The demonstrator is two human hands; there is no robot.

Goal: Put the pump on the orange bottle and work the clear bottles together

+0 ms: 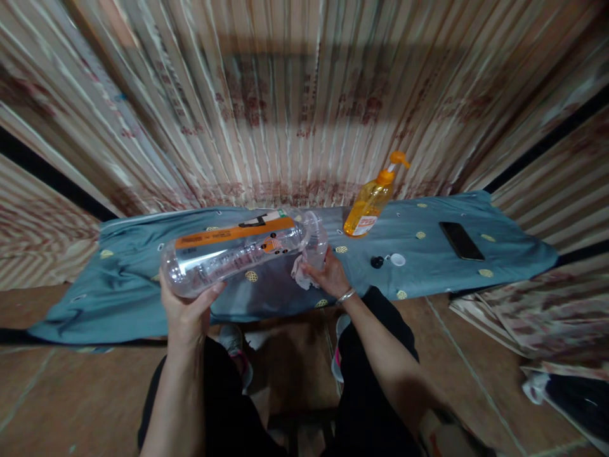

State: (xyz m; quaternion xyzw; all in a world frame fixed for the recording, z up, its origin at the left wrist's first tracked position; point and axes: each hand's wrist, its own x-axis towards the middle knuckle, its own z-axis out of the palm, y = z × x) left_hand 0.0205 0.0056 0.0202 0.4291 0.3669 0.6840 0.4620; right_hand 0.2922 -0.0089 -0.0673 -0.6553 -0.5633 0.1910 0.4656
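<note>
A large clear plastic bottle (238,251) with an orange label lies sideways in the air above a bench covered in blue cloth (428,254). My left hand (188,308) grips its base from below. My right hand (326,273) is closed at the bottle's neck end, pinching a white cloth (301,273) against it. A bracelet sits on my right wrist.
An orange pump bottle of liquid (371,202) stands at the back of the bench. A small black cap (377,261) and a white cap (397,259) lie right of my right hand. A black phone (461,240) lies further right. Stacked printed sheets fill the wall and the floor at right.
</note>
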